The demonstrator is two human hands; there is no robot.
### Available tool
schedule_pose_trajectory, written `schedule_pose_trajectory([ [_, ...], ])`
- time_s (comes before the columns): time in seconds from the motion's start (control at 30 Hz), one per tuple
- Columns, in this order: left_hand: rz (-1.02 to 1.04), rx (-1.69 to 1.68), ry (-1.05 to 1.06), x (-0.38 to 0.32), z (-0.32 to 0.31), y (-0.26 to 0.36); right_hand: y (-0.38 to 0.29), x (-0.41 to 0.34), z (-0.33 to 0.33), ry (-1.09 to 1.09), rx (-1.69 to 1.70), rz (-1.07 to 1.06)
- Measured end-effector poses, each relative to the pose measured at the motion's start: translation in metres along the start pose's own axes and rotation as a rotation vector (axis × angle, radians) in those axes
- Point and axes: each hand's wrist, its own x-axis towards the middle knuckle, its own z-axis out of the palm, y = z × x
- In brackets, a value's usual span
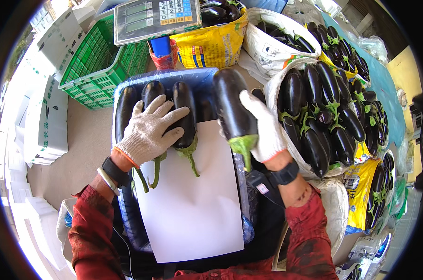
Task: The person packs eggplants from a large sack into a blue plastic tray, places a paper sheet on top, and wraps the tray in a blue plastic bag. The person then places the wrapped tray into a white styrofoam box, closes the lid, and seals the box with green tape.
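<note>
My left hand (pixel 152 129), in a white knit glove, lies with fingers spread on several dark eggplants (pixel 185 115) side by side in a plastic-lined container (pixel 204 74). Their green stems point towards me over a sheet of white paper (pixel 197 217). My right hand (pixel 267 129), gloved too, holds a large eggplant (pixel 234 101) upright-looking, stem towards me, at the container's right side. Its fingers are mostly hidden behind the eggplant. Whether my left hand grips any eggplant or only rests on them cannot be told.
A digital scale (pixel 155 17) stands beyond the container, beside a green plastic crate (pixel 103 66). White foam boxes (pixel 50 122) line the left. On the right, a white woven sack (pixel 272 87) and a yellow sack (pixel 211 45) hold eggplants; more filled sacks stand beyond.
</note>
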Motion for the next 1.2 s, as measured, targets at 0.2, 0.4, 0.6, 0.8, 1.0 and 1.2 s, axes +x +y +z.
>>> schedule_pose_trajectory([
  [0.2, -0.124, -0.038, -0.15, -0.002, -0.005, 0.002, 0.06, 0.038, 0.019, 0.254, -1.197, -0.176],
  [0.4, -0.105, -0.046, -0.143, -0.001, -0.002, -0.004, 0.073, 0.045, 0.019, 0.323, -1.133, -0.38],
  [0.6, 0.142, 0.029, -0.037, -0.014, -0.011, -0.011, 0.065, 0.04, 0.019, 0.318, -1.512, -0.387],
  [0.8, -0.148, -0.19, 0.155, -0.083, -0.039, -0.011, 0.066, 0.023, -0.018, 0.236, -1.35, -0.486],
  [1.0, -0.288, -0.09, 0.177, -0.166, -0.042, 0.017, 0.07, -0.039, -0.07, 0.196, -1.38, -0.559],
  [1.2, -0.069, 0.103, -0.146, -0.203, -0.035, 0.061, 0.068, -0.105, -0.067, -0.009, -1.594, -0.69],
])
